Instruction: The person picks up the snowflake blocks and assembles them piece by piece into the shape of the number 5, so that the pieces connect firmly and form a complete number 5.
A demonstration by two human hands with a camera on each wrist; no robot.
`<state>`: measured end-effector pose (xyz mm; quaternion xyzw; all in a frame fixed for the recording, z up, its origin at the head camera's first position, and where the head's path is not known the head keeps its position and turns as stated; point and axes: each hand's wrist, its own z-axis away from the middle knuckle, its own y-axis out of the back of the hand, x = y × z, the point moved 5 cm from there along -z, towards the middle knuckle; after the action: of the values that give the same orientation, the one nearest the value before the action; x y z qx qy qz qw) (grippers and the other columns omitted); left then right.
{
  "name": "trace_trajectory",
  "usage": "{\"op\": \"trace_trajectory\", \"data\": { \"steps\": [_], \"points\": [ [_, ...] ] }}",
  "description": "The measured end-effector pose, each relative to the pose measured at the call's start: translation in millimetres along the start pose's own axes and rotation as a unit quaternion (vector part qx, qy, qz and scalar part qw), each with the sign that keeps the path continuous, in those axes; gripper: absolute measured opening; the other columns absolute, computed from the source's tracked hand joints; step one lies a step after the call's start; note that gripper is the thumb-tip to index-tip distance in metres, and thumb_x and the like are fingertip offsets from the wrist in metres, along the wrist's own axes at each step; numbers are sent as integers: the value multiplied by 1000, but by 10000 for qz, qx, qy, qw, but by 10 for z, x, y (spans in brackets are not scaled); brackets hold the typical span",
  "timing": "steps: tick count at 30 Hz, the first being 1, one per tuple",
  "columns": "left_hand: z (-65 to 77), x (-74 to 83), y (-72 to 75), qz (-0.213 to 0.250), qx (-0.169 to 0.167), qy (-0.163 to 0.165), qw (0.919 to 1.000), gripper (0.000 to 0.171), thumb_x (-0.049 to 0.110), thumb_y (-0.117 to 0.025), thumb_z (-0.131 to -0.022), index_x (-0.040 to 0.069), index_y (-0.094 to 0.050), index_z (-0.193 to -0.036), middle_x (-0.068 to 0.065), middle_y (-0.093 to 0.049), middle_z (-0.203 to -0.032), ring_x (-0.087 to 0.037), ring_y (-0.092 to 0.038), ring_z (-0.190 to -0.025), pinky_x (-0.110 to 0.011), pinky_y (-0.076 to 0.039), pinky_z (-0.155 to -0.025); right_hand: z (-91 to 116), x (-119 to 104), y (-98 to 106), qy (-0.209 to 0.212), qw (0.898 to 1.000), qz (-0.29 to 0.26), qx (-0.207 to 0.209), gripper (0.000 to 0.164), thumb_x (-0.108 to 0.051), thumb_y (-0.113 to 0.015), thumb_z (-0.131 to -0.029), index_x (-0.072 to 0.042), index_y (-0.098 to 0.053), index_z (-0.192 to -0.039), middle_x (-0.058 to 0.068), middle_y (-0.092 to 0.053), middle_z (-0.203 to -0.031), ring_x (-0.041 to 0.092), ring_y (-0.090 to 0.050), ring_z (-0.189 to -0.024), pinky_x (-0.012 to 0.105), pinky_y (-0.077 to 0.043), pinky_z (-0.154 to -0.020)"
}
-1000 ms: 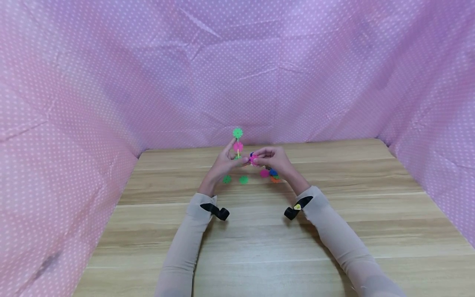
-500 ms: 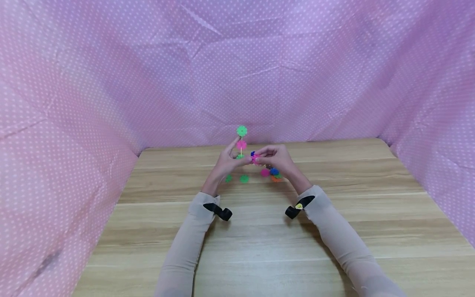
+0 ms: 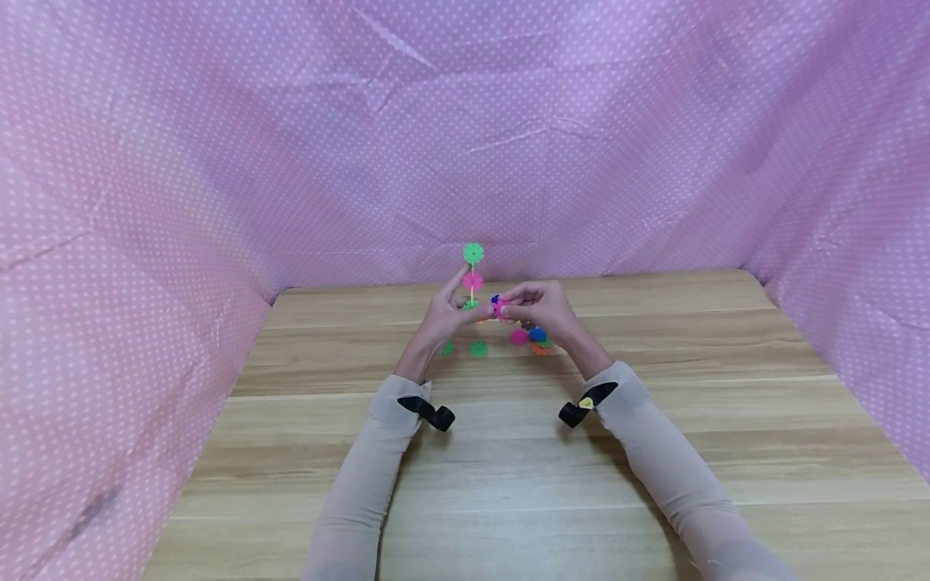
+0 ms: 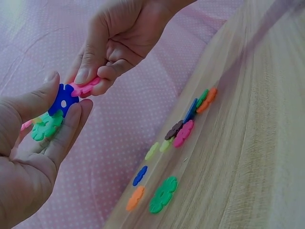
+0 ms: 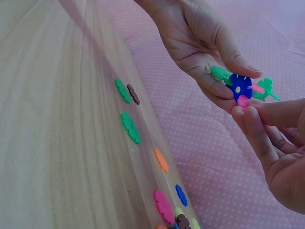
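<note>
Head view: left hand [image 3: 441,316] is gripping a partly built disc chain [image 3: 472,277] above the surface [image 3: 508,452]; right hand [image 3: 541,311] is pinching a pink disc [image 4: 85,88] against its blue disc [image 4: 62,99]. Loose discs [image 3: 529,337] are lying unjoined, suggesting assembly is partway.

Pink cloth [image 3: 218,161] dotted white all round, over a pale wood-grain bench [image 3: 508,452]. Green disc [image 3: 473,253] above a pink disc [image 3: 473,282] on a yellow stick; blue disc [image 4: 62,99] and pink piece [image 4: 85,88] pinched between hands. Loose green [image 4: 163,194], orange [image 4: 135,198], blue [image 4: 139,175], brown [image 4: 173,130] discs; beige sleeves [image 3: 363,484], black wrist straps [image 3: 429,412].
</note>
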<state>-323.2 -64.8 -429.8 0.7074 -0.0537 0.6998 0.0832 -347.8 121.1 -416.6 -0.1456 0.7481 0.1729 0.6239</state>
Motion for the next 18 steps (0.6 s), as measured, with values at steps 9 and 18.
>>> {"op": "trace_trajectory", "data": {
  "steps": [9, 18],
  "points": [
    [7, -11, -17, 1, -82, 12, 10000, 94, 17, -80, -89, 36, -23, -162, -20, -75, -110, -16, -74, -89, -52, -52, -106, 10, -17, 13, 8, 9997, 248, -54, 22, 1, -78, -87, 14, -72, -104, 14, -76, -81, 12, -72, -63, 19, -51, -50],
    [9, -7, -50, -48, -38, -30, 10000, 93, 16, -80, -89, 41, -25, -160, -19, -57, -146, -35, -69, -113, -55, -51, -106, 2, 0, 26, -178, 9997, 138, -24, 21, 2, -77, -88, 13, -72, -104, 7, -77, -79, 13, -73, -64, 22, -56, -54]
  ]
}}
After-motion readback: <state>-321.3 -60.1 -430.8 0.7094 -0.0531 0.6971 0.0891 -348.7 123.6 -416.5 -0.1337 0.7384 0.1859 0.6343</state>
